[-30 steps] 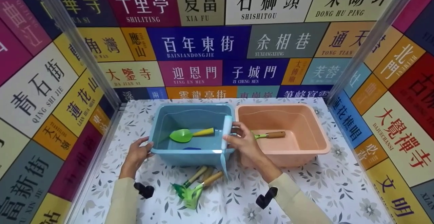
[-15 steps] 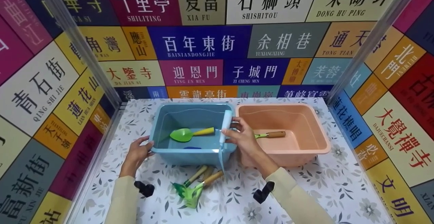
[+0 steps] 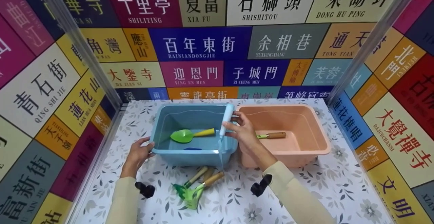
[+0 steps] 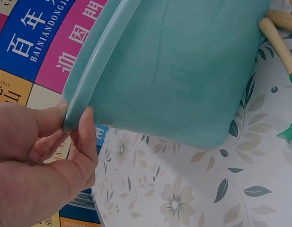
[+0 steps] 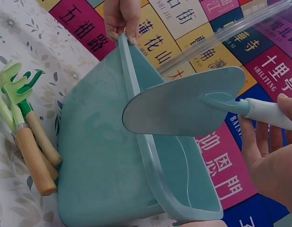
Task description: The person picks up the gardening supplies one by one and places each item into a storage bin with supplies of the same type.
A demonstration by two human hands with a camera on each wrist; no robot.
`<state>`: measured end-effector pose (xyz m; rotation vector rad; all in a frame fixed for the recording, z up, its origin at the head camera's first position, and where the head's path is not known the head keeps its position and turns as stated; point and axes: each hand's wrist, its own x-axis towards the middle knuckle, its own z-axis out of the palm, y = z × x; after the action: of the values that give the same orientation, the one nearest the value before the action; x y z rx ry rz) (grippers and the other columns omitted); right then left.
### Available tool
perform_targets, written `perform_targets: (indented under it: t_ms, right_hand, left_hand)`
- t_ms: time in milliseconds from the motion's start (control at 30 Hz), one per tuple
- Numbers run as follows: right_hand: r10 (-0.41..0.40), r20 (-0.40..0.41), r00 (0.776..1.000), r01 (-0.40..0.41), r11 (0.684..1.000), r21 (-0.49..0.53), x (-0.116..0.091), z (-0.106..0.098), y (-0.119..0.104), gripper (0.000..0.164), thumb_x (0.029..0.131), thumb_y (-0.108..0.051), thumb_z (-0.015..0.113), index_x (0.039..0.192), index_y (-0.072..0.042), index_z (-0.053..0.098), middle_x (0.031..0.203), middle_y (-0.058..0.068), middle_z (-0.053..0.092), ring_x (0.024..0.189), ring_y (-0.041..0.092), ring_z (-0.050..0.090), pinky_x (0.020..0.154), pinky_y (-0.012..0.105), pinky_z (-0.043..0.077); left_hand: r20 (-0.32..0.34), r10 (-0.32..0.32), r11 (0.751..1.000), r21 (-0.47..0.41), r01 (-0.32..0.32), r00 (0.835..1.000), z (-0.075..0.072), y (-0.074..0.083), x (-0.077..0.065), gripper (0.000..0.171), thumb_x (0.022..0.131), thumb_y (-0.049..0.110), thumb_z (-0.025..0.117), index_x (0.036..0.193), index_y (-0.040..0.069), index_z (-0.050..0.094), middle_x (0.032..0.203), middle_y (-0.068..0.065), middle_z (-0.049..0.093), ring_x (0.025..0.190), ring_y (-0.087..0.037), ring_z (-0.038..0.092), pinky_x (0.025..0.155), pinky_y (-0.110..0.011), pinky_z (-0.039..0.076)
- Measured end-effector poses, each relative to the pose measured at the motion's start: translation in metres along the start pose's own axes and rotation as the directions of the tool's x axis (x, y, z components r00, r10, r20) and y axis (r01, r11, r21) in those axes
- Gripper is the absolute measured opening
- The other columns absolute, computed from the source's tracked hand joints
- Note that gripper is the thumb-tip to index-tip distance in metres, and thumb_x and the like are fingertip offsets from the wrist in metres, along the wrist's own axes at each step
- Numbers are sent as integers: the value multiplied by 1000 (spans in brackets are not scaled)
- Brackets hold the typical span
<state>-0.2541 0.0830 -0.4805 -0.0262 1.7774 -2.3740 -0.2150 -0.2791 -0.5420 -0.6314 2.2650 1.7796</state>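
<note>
My left hand (image 3: 138,154) pinches the rim of a blue plastic bin (image 3: 191,157) at its near left corner; the left wrist view shows thumb and fingers on either side of the rim (image 4: 86,92). In my right hand (image 3: 247,132) is a light blue garden trowel, gripped by its pale handle (image 3: 227,117). Its blade (image 5: 183,106) overlaps the bin's right edge, seen nearly edge-on from the head. Inside the bin lie a green trowel (image 3: 182,135) with a yellow handle and a dark blue piece (image 3: 192,148), mostly hidden by the front wall.
A peach bin (image 3: 284,159) stands right beside the blue one, holding a wooden-handled green tool (image 3: 276,135). Green hand rakes (image 3: 191,197) with wooden handles lie in front of the blue bin. Sign-covered walls (image 3: 200,44) enclose the floral tabletop (image 3: 251,197).
My right hand has shifted slightly up and away with the trowel, its handle now reaching the bin's far right corner. My left hand stays at the rim.
</note>
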Motion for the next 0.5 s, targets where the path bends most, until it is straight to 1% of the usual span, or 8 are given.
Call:
perform_targets:
  t_ms: [67,133,267,433,500]
  right_hand:
    - [20,-10,1000,-19,1000,7,3,-1,-1,47,91,-6,71,134,-9,50,118,10,57,99,22,64,81,40,62]
    - [29,-18,999,-29,999,27,6,-2,-2,47,92,-6,69,134,-9,49,118,9,57,100,21,63,81,39,61]
    - [27,-39,999,-24,996,85,15,-5,-3,45,94,-3,65,135,-7,47,115,8,57,95,19,62,79,38,60]
    - [34,-55,998,-29,996,83,25,-5,-5,45,96,-4,64,136,-7,45,120,11,55,101,20,61,84,39,60]
    - [31,-60,998,-26,997,78,29,-4,-4,43,96,-4,64,135,-8,46,120,10,54,102,20,60,84,39,60]
  left_hand:
    - [-1,0,1000,3,0,1000,0,-1,-1,52,106,15,49,152,-3,35,141,-33,49,102,-18,66,91,-33,58]
    - [-1,4,1000,1,-4,1000,1,-1,-1,52,105,15,49,152,-4,35,141,-34,49,98,-16,66,87,-30,59]
    - [6,14,1000,-8,-14,1000,1,0,-2,53,105,14,49,152,-5,33,140,-35,48,92,-13,65,79,-24,58]
    - [0,11,1000,0,-11,1000,0,1,-1,52,105,13,49,152,-4,34,140,-34,49,92,-13,65,79,-24,58]
    - [-9,17,1000,0,-17,1000,1,0,-1,52,105,13,49,152,-4,34,139,-34,49,91,-13,66,78,-24,58]
